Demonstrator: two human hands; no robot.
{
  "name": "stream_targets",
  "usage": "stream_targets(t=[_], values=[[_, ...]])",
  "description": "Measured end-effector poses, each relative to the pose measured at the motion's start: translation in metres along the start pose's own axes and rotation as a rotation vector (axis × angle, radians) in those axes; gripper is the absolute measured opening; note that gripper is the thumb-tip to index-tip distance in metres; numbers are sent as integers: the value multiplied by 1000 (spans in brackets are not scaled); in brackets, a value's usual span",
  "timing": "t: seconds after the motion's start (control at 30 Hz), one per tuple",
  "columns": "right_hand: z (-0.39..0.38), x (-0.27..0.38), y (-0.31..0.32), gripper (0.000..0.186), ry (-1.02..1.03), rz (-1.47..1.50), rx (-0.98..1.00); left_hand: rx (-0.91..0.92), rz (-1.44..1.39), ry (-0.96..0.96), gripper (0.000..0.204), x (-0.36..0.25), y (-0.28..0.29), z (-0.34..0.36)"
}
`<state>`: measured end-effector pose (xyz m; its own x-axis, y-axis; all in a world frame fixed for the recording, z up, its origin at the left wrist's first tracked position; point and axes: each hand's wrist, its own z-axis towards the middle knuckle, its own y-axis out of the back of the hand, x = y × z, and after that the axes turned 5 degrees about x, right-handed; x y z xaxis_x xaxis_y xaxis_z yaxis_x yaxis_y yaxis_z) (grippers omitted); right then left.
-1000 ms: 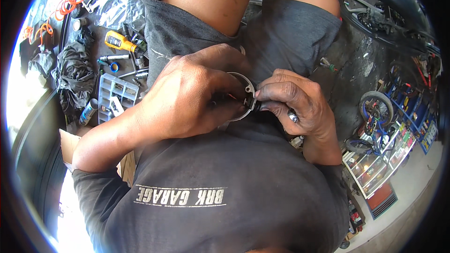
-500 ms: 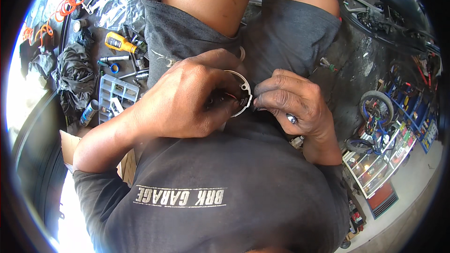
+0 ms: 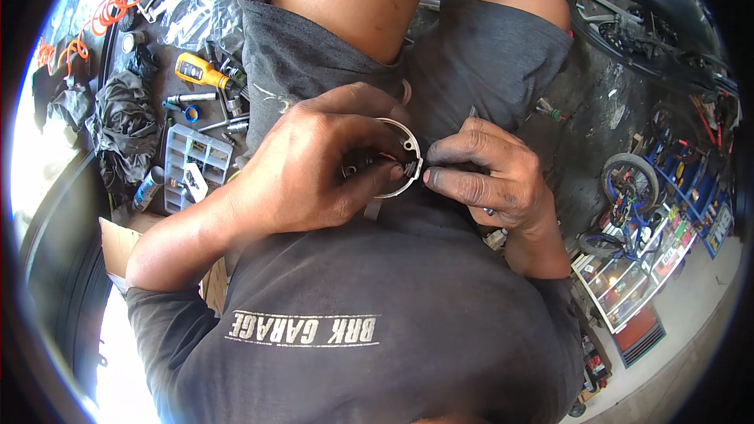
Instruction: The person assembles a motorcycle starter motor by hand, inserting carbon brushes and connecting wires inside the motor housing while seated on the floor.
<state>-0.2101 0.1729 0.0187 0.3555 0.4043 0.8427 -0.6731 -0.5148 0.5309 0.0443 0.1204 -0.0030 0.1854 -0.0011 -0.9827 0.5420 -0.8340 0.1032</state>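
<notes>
My left hand is wrapped round a round, light metal housing with a thin rim and small screw lugs. Dark parts and a bit of red show inside it, partly hidden by my thumb and fingers. Just to the right, my right hand is closed, its thumb and forefinger pinched close to the housing's rim. A small shiny metal bit shows low between its fingers, and a grey tip sticks up above the knuckles. What these belong to is hidden. Both hands are held above my lap.
On the floor at left lie a yellow handheld device, sockets and hand tools, a compartment box, a spray can, dark cloth and an orange coiled hose. A motorcycle wheel stands far right, small bicycles below it.
My right hand's fingers have shifted and turned slightly beside the rim; the shiny bit now shows less, and a grey tip has appeared above the knuckles. My left hand keeps its hold.
</notes>
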Motion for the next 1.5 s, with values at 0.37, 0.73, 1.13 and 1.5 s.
stream_targets(t=[0.37, 0.73, 1.13, 1.5], values=[[2, 2, -6, 31, 50, -84, -43, -132, 55, -83, 14, 1, -8, -6], [-4, 6, -18, 30, -75, -52, -258, -136, -106, -89, 14, 8, -14, -12], [2, 22, -28, 19, -164, -140, -270, -201, -171, -84, 17, 18, -23, -19], [2, 26, -18, 21, -270, -40, -157, -235, -125, -84, 19, 15, -23, -21]])
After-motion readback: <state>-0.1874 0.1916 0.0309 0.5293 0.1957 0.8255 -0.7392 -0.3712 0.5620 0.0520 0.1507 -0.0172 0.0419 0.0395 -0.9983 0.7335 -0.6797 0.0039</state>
